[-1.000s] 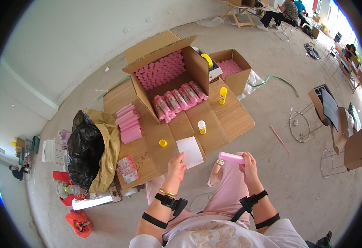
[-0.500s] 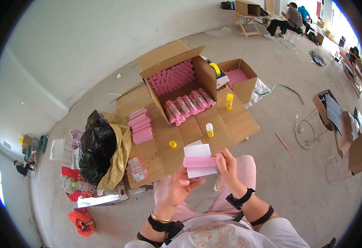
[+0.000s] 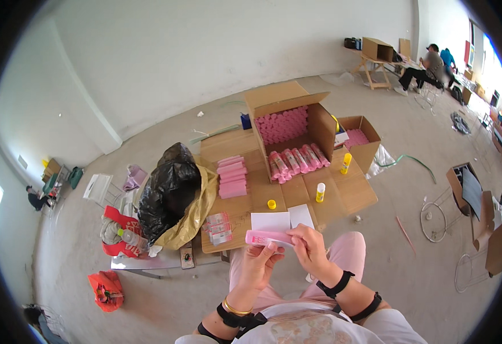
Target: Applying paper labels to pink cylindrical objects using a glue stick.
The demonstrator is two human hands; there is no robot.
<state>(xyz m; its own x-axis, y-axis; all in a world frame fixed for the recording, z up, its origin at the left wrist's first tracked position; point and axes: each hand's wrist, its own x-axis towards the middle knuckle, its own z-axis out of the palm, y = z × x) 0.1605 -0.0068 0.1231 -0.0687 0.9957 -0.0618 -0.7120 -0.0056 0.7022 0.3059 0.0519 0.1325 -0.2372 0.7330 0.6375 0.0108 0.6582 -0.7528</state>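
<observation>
**Pink packet held crosswise between both hands**

The person sat at the low cardboard worktop (image 3: 343,198) with a flat pink packet (image 3: 268,238) raised just above its near edge. The packet's long axis ran left to right, almost level. The left hand (image 3: 259,265) came up from below, fingers curled closed around the packet's left half. The right hand (image 3: 310,247) pinched the right end, thumb and fingertips closed on it, so both hands met the packet, the right reaching it from the side and a little above.

Just beyond the packet two white sheets (image 3: 271,221) lay on the worktop. Farther off stood a glue stick (image 3: 320,192), a yellow cap (image 3: 271,203), a stack of pink packets (image 3: 232,176) and an open box of pink rolls (image 3: 288,132). A black bag (image 3: 168,189) slumped at the left.
</observation>
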